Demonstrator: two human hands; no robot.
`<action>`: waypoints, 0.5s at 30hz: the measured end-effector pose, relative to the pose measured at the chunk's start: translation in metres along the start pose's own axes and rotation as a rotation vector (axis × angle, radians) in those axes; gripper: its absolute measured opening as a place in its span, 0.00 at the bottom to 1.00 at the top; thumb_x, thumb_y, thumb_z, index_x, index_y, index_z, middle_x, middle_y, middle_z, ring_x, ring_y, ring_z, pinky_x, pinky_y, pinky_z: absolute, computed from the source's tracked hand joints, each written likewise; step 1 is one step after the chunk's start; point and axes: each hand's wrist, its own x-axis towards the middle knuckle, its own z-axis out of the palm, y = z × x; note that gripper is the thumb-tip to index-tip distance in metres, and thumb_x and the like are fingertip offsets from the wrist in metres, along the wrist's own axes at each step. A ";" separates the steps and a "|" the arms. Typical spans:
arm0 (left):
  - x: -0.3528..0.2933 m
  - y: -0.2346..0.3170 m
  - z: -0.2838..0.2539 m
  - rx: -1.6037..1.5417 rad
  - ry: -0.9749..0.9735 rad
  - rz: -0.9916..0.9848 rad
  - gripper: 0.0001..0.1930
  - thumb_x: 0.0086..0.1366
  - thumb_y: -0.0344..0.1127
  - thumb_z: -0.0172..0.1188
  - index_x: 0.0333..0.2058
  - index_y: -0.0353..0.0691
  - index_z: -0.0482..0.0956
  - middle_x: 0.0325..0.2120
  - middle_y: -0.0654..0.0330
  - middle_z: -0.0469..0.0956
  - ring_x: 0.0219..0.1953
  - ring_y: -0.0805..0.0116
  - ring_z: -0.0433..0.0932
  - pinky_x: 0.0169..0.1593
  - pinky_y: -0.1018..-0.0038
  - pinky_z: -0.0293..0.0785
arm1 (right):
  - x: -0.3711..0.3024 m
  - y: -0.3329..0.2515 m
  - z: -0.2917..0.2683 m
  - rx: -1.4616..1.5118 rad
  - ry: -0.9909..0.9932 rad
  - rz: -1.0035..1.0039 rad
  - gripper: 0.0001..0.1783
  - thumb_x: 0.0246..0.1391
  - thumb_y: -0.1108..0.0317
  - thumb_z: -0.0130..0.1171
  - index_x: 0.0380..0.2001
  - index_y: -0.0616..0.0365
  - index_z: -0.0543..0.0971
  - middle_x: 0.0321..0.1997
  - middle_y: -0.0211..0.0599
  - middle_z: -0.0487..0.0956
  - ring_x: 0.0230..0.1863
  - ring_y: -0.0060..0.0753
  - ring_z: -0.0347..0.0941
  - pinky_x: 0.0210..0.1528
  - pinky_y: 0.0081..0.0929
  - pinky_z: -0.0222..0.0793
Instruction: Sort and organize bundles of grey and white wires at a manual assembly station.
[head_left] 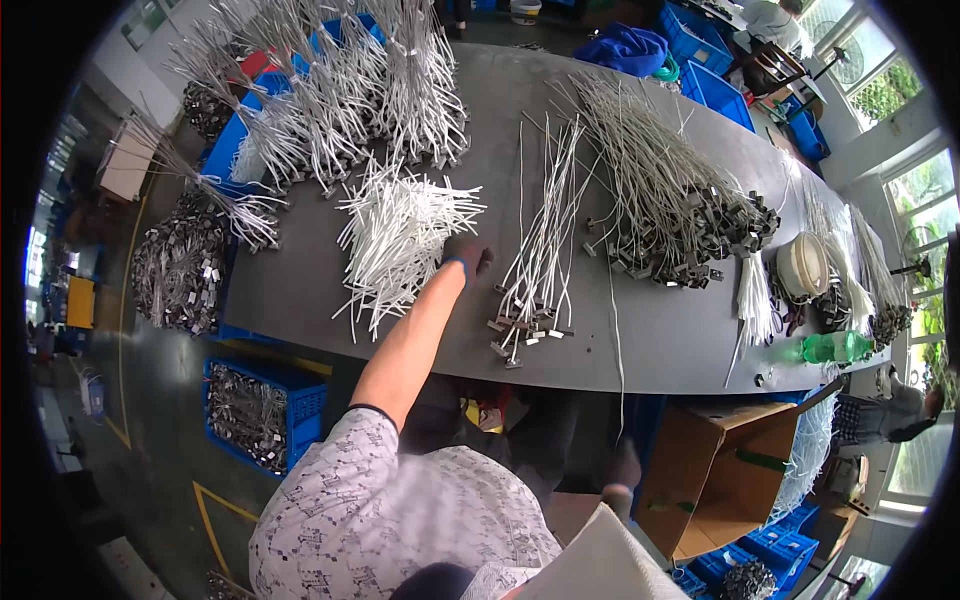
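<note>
My left hand [467, 255], in a dark glove, reaches to the right edge of a loose pile of short white tubes [395, 240] on the table. Its fingers look closed, but what is in them is hidden. Below the table's front edge hangs my right hand [622, 468], also gloved, closed at the lower end of a long thin grey wire [615, 325]. That wire runs up over the edge onto the tabletop. Between the tubes and the wire lies a small bunch of wires with dark metal-cased ends [522, 325] pointing toward me.
A large heap of similar wires [650, 170] covers the table's right half. Standing bundles [320, 100] crowd the far left. A white tub [802, 267] and green bottle [838, 347] stand right. Below are a cardboard box [700, 470] and blue crate [305, 410].
</note>
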 end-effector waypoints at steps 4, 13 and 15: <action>-0.051 -0.043 -0.014 -0.744 -0.282 -0.157 0.04 0.64 0.26 0.57 0.36 0.37 0.80 0.27 0.60 0.81 0.23 0.70 0.78 0.26 0.72 0.78 | -0.094 0.001 0.034 -0.623 -0.420 -0.409 0.14 0.57 0.60 0.56 0.40 0.58 0.79 0.42 0.65 0.81 0.46 0.68 0.78 0.51 0.52 0.74; -0.154 -0.063 0.087 -0.631 -0.441 0.001 0.04 0.70 0.32 0.59 0.38 0.38 0.77 0.30 0.58 0.81 0.31 0.64 0.84 0.36 0.67 0.85 | -0.078 -0.091 -0.020 0.371 0.012 -0.108 0.11 0.59 0.60 0.56 0.39 0.54 0.81 0.43 0.54 0.83 0.43 0.61 0.80 0.44 0.50 0.76; -0.164 -0.051 0.089 -0.627 -0.419 0.236 0.08 0.69 0.36 0.61 0.40 0.38 0.76 0.34 0.55 0.83 0.34 0.63 0.85 0.40 0.67 0.86 | -0.065 -0.119 -0.064 0.193 -0.086 -0.348 0.12 0.59 0.58 0.56 0.37 0.52 0.81 0.42 0.49 0.84 0.44 0.58 0.81 0.41 0.52 0.76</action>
